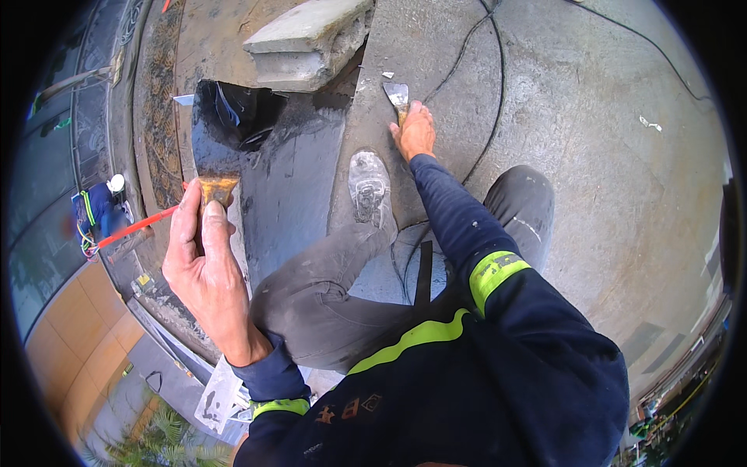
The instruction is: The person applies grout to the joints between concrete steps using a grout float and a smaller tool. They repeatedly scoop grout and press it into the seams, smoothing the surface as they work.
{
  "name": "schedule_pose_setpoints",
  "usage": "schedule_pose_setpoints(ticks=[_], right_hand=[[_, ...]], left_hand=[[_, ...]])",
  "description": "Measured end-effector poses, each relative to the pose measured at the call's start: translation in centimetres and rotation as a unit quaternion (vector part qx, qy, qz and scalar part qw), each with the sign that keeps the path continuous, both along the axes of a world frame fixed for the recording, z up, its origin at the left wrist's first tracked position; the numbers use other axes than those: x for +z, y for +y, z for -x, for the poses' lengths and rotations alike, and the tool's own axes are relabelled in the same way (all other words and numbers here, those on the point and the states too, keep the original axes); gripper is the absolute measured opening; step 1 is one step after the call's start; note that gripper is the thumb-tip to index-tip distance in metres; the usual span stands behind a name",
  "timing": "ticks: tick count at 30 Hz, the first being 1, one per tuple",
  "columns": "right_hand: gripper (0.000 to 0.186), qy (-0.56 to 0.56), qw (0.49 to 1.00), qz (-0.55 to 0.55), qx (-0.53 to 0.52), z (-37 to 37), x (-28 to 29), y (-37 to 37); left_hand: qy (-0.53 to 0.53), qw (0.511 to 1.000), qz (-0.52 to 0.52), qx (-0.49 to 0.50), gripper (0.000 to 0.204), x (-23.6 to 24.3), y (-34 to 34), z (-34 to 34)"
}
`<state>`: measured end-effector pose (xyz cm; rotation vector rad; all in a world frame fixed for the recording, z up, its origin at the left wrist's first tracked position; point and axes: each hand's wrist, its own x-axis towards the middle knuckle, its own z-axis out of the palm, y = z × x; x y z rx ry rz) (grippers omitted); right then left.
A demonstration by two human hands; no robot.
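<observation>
Raised at the left, my left hand [206, 272] pinches a small scraper between thumb and fingers. The scraper's fan-shaped, orange-brown stained end [219, 188] points up; the rest is hidden in the hand. My right hand [416, 134] reaches forward, low over the concrete, its fingers closed round the yellowish handle of a putty knife [397, 95]. That knife's pale metal blade points away from me. Between the hands lies a dark grey-black coated strip [296, 175], with a glossy black patch [233, 113] at its far end.
A rough concrete block [307, 50] lies beyond the dark strip. Black cables [498, 101] run over the concrete floor [607, 156] at right. My dusty shoe [369, 191] stands beside the strip. Far left, another person [99, 208] in a white helmet is near an orange-red pole [140, 226].
</observation>
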<state>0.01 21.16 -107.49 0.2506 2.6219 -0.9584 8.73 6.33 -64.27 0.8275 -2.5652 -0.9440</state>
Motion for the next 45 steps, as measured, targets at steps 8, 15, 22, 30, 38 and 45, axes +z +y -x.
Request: schedule_pose_setpoints(ticks=[8, 15, 22, 30, 38, 45], right_hand=[[0.048, 0.027, 0.949, 0.285, -0.130, 1.5, 2.4, 1.4], [0.041, -0.092, 0.706, 0.684, -0.158, 6.5, 14.0, 5.1], [0.046, -0.018, 0.858, 0.508, -0.075, 11.6, 15.9, 3.5], [0.051, -0.009, 0.866, 0.500, -0.001, 14.0, 16.2, 0.5], [0.052, 0.209, 0.921, 0.189, 0.270, 21.7, 15.7, -4.7], [0.060, 0.045, 0.888, 0.056, 0.453, 27.4, 17.4, -9.4]], left_hand=[[0.007, 0.999, -0.043, -0.008, 0.034, 0.3, -0.7, 0.2], [0.073, 0.996, -0.050, -0.014, 0.035, 1.3, -1.9, 0.7], [0.079, 0.995, -0.044, 0.051, 0.035, 1.2, -4.4, 1.1], [0.086, 0.992, -0.053, 0.076, 0.036, 1.3, -5.2, -0.1], [0.074, 0.993, -0.027, 0.091, 0.034, 1.9, -5.6, -0.9], [0.073, 0.993, -0.025, 0.084, 0.033, 2.0, -5.6, -1.3]])
